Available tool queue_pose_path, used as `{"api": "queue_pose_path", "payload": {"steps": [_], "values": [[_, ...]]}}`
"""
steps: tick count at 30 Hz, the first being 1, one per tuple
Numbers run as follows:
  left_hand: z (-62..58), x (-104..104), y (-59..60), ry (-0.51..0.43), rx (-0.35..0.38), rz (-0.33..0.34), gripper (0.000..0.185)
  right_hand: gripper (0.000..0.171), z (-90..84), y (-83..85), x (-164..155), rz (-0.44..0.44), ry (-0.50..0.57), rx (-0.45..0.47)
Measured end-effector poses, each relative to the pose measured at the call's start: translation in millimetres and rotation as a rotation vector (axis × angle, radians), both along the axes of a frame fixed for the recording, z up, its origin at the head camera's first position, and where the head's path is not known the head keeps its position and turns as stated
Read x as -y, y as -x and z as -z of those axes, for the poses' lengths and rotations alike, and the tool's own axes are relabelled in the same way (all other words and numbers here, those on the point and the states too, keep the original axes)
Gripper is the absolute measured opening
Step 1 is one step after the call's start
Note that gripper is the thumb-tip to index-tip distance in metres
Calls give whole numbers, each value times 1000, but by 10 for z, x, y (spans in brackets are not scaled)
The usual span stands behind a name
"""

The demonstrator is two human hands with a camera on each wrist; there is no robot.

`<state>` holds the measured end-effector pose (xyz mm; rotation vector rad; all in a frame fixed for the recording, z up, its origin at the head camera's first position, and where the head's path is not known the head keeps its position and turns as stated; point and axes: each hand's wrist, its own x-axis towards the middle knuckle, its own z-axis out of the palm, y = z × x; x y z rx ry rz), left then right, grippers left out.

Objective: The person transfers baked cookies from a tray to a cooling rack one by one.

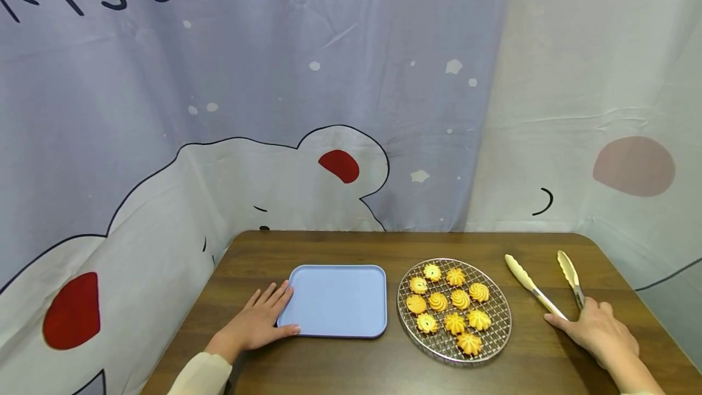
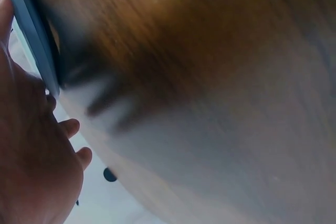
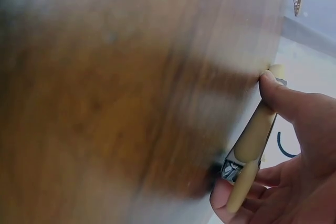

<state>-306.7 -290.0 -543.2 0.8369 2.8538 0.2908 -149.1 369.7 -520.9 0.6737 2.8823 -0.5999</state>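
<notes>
My left hand (image 1: 258, 319) rests at the left edge of a light blue tray (image 1: 334, 300), fingers spread and thumb on its near left corner. In the left wrist view the tray's side (image 2: 37, 35) shows beside the thumb. On the right, my right hand (image 1: 600, 331) grips a pair of tongs (image 1: 540, 297) with cream tips, its two arms spread apart. The right wrist view shows the thumb and fingers around the tongs' cream handle (image 3: 254, 135). Between tray and tongs stands a round wire rack (image 1: 496, 334) bearing several golden piped cookies (image 1: 460, 299).
Everything lies on a brown wooden table (image 1: 329, 367) with rounded far corners. Behind it and at both sides hangs a printed cloth (image 1: 417, 108) with cartoon shapes. The rack stands close to the tray's right side.
</notes>
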Motion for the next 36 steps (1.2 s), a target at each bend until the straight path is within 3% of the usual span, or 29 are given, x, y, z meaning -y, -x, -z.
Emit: {"api": "queue_pose_path", "payload": {"steps": [7,25,31,36], "values": [[-6,-6,-11,-11,-6,-7,98,124,10,-2,13,9,11,30],[0,-6,-10,-33,-12,-26,98,127,18,15,-62,-93,-8,14],[-37,-45,-11,-62,-28,-26,96,120,-21,10,-55,-109,-43,-33],[-65,-107,34,-90,-90,-15,94,112,-50,3,-44,-130,-87,-118]]}}
